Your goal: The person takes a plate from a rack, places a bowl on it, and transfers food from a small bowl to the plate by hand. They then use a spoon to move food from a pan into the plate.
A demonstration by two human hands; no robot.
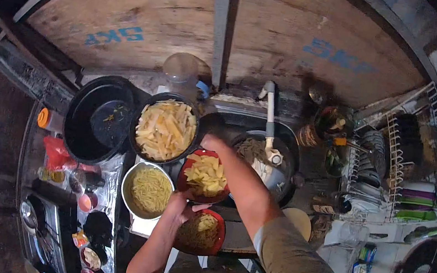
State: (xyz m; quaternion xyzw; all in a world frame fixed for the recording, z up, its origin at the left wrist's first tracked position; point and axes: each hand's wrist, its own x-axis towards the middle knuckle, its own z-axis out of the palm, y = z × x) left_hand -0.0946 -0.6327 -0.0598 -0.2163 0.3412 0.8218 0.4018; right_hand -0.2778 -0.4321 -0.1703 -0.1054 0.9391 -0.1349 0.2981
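A red bowl [204,176] of cut yellow pieces is held between my two hands. My left hand [180,207] grips its lower left rim. My right hand [214,144] is at its upper rim, the fingers partly hidden. Just below, a second red bowl [220,236] holds small pale pieces. To the left stands a metal bowl [124,193] of thin pale-green strips. Above that is a dark bowl [133,130] heaped with thick pale sticks.
A large black basin [72,121] stands at the left. Right of the bowls, a white tap [271,116] rises over a sink [297,142] with dishes in it. A dish rack [393,183] is at the right. Jars and a stove [52,225] are lower left.
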